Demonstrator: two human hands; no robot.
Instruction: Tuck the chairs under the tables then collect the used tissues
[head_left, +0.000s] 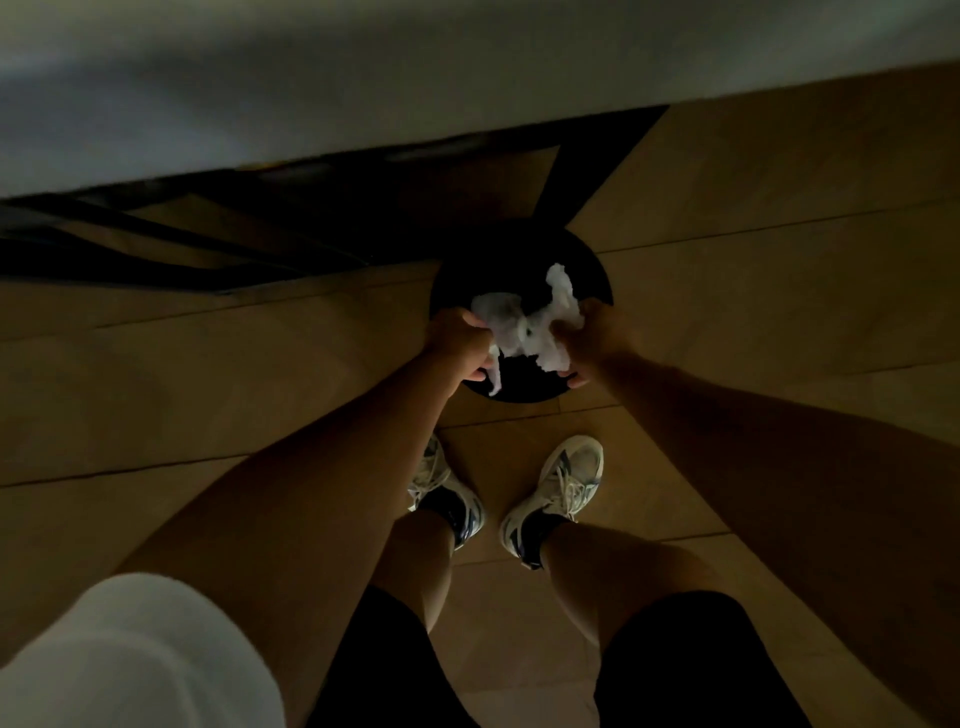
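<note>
A bunch of crumpled white tissues (524, 327) hangs between my two hands, right above a round black bin (519, 260) that stands on the floor. My left hand (460, 345) grips the left side of the tissues with curled fingers. The right side of the bunch is gripped by my right hand (589, 340). The bin's inside is dark and I cannot see what it holds.
A pale table top (363, 93) runs across the upper part of the view, with dark frame bars (182, 244) beneath it at the left. The floor (779, 312) is of wood-coloured tiles. My feet in white trainers (558, 488) stand just before the bin.
</note>
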